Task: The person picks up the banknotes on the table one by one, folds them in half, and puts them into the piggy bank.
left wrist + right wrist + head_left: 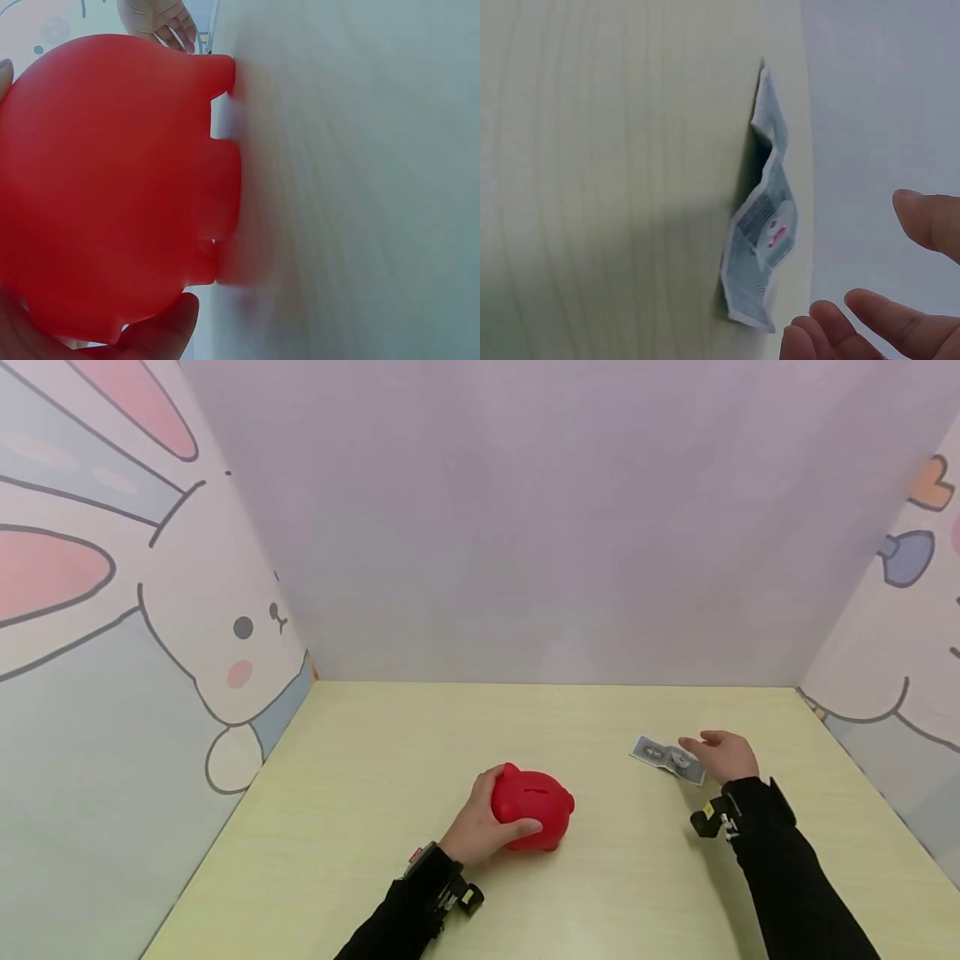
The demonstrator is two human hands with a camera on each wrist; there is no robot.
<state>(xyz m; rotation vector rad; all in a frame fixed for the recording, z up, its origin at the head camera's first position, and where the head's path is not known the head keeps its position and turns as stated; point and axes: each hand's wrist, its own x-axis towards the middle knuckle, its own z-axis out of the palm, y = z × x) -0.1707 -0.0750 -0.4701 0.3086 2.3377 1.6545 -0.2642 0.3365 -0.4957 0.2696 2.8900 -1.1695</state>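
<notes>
A red piggy bank (pixel 551 814) with a coin slot in its back stands on the table, its feet down on the surface. My left hand (pixel 478 828) grips it from the left, the thumb along its near side and the fingers behind it. In the left wrist view the round red body (pixel 112 172) fills much of the picture. A creased grey play banknote (pixel 660 755) lies farther back on the right. Just above its right end is my right hand (pixel 724 757), fingers loosely bent and holding nothing. The right wrist view shows a gap between the hand and the zigzag-folded note (pixel 751 234).
The pale wooden table (pixel 390 735) runs back to a plain lilac wall (pixel 540 527). Side panels with cartoon rabbits (pixel 232 668) stand at left and right. A small camera is strapped to each wrist.
</notes>
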